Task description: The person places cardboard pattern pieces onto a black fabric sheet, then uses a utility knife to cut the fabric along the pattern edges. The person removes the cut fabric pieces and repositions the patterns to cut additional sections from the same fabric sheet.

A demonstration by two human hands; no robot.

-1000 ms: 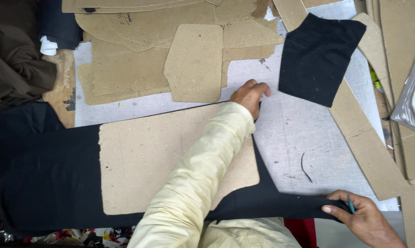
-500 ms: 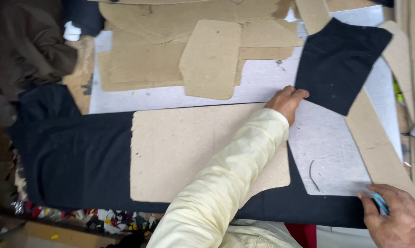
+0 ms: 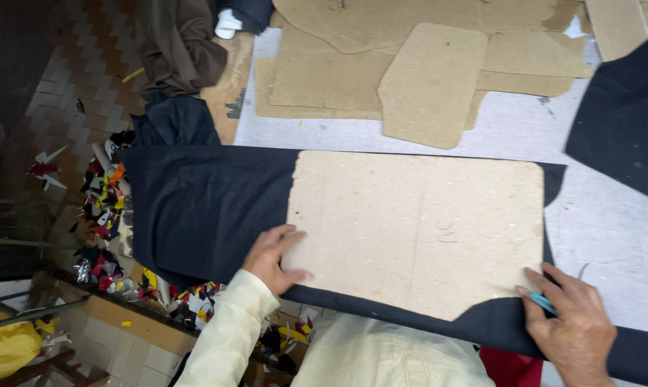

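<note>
A long strip of dark navy fabric [image 3: 209, 208] lies across the grey cutting table [image 3: 611, 229]. A large cardboard pattern piece [image 3: 424, 222] rests flat on it. My left hand [image 3: 273, 258] presses down on the pattern's near left corner, fingers spread. My right hand [image 3: 571, 326] sits at the pattern's near right corner, on the fabric, and grips a small blue marking tool [image 3: 542, 303] against the pattern's edge.
More cardboard patterns [image 3: 431, 79] lie stacked at the back of the table. A cut navy piece [image 3: 625, 122] lies at the right. Brown cloth [image 3: 180, 43] hangs off the left end. Colourful fabric scraps [image 3: 109, 215] litter the floor below.
My left hand has come back from the pattern's far right corner to its near left corner. The view has swung left, showing the table's end and floor. My right hand stays at the near right corner.
</note>
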